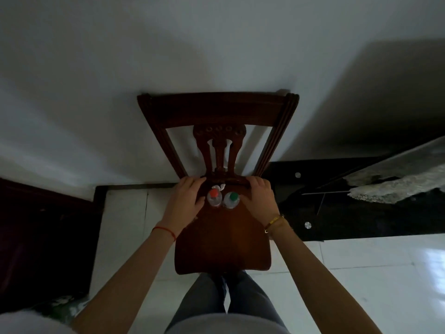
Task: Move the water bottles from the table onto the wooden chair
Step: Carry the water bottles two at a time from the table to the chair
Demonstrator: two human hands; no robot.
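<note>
Two water bottles stood upright on the wooden chair (222, 239), at the back of the seat near the backrest: red-capped bottle (214, 197) on the left, green-capped bottle (231, 200) on the right, just beside each other, maybe touching, couldn't tell from above. A small white crumpled thing (220, 187) lay right behind them against the bottom rail of the backrest; couldn't tell what it was. Left hand (187, 199) was spread flat with fingers loosely apart, thumb side close against the red-capped bottle, fingertips reaching the back edge of the seat; not wrapped around the bottle. Right hand (258, 198) mirrored it beside the green-capped bottle, fingers open and curled over the rear seat edge, also gripping no bottle. Whether either palm actually touched a bottle was unclear. Red string (165, 230) on the left wrist, gold bracelet (274, 222) on the right wrist. Chair backed against a white wall (120, 68), standing on pale floor tiles (361, 273). Dark glass-topped table (361, 213) stood to the right of the chair, with a grey fluffy cloth (395, 186) lying on it. Dark furniture (36, 237) at far left. Person's legs in grey trousers (224, 297) were just in front of the seat. Lighting was dim.
</note>
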